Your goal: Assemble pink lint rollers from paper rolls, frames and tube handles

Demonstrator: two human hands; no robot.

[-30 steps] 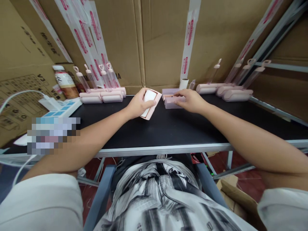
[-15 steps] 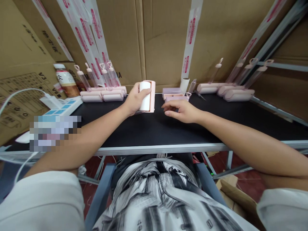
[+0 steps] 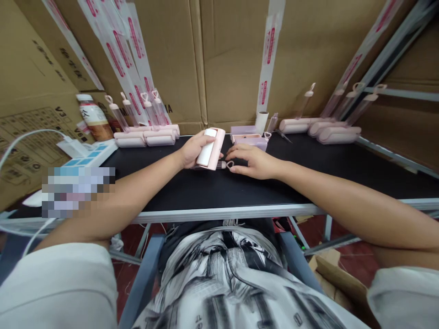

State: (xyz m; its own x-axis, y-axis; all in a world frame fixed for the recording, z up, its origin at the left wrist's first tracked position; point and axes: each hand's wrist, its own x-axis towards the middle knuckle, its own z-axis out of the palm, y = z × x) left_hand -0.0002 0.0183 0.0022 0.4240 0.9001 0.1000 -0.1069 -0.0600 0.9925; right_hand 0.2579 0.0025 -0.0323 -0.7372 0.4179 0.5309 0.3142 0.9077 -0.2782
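My left hand (image 3: pixel 193 151) is closed round a pink case with a white roll (image 3: pixel 211 150), tilted over the black table (image 3: pixel 206 192). From beneath the case a clear handle with a pink heart-shaped loop (image 3: pixel 230 164) sticks out to the right; its other end is mostly hidden. My right hand (image 3: pixel 248 161) is beside that loop, its thumb at the loop's edge and its fingers apart and bent; whether it touches the loop is hard to tell. Just behind my right hand sits an open lilac and pink case (image 3: pixel 248 139).
Pink rollers with upright clear handles stand at the back left (image 3: pixel 146 138) and back right (image 3: pixel 338 132). A white roll (image 3: pixel 261 122) and a small clear piece (image 3: pixel 272 123) are behind the lilac case. At the left are a bottle (image 3: pixel 96 119) and a power strip (image 3: pixel 92 154).
The case in my left hand has moved down and tilted to the right. The heart-shaped loop now shows beneath it. My right hand has shifted slightly left, beside the loop.
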